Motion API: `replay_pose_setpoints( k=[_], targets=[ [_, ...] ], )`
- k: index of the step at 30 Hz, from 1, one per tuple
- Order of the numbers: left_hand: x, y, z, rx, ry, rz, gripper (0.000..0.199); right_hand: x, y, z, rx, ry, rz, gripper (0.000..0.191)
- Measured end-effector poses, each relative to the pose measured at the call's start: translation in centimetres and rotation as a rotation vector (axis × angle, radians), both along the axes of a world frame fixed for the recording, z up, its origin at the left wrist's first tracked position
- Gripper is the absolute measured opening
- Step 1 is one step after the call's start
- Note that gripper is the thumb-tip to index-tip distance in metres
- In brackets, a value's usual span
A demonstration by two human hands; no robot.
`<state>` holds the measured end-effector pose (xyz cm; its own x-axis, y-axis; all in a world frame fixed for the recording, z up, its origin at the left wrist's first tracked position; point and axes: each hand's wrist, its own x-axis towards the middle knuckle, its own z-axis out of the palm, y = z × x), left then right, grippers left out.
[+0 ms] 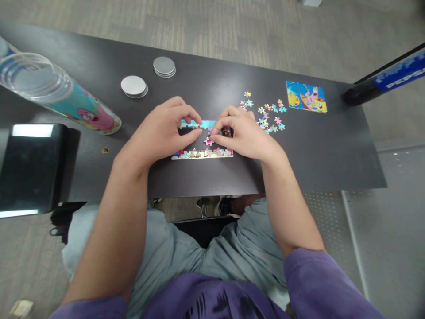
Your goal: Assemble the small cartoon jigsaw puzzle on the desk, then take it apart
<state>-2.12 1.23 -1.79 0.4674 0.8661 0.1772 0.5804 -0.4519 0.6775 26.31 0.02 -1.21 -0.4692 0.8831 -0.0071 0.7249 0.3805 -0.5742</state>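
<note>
A partly joined jigsaw lies on the dark table, with a blue top strip (209, 124) and a colourful bottom strip (202, 154). My right hand (237, 128) pinches a small pink puzzle piece (208, 141) between thumb and forefinger, inside the frame of strips. At the jigsaw's left side rests my left hand (169, 128), its thumb and forefinger apart with nothing visible between them. Several loose pieces (265, 116) are scattered to the right of my right hand. Beyond them is a picture card (307, 96) with cartoon figures.
Two small stacks of round discs (133, 86) (164, 66) sit at the back left. A tall cartoon-printed tube (89, 110) and a black tablet-like object (33, 166) are on the left. A dark blue bottle (381, 84) stands at the right end.
</note>
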Motion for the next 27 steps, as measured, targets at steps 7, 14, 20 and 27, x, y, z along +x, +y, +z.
replay_pose_setpoints(
  k=[7, 14, 20, 27],
  targets=[
    [1.0, 0.1, -0.3, -0.022, 0.087, -0.068, 0.015, 0.5, 0.3, 0.0, 0.003, 0.015, -0.032, 0.013],
    [1.1, 0.2, -1.1, 0.020, 0.121, -0.094, 0.017, 0.5, 0.5, 0.1, 0.029, -0.009, -0.061, 0.012],
    [1.5, 0.1, -1.5, 0.038, 0.141, -0.093, 0.022, 0.3, 0.4, 0.1, 0.036, -0.035, -0.060, 0.011],
    [1.7, -0.2, -0.6, 0.007, 0.197, -0.091, 0.019, -0.2, 0.2, 0.6, 0.008, -0.058, -0.076, 0.014]
  ],
)
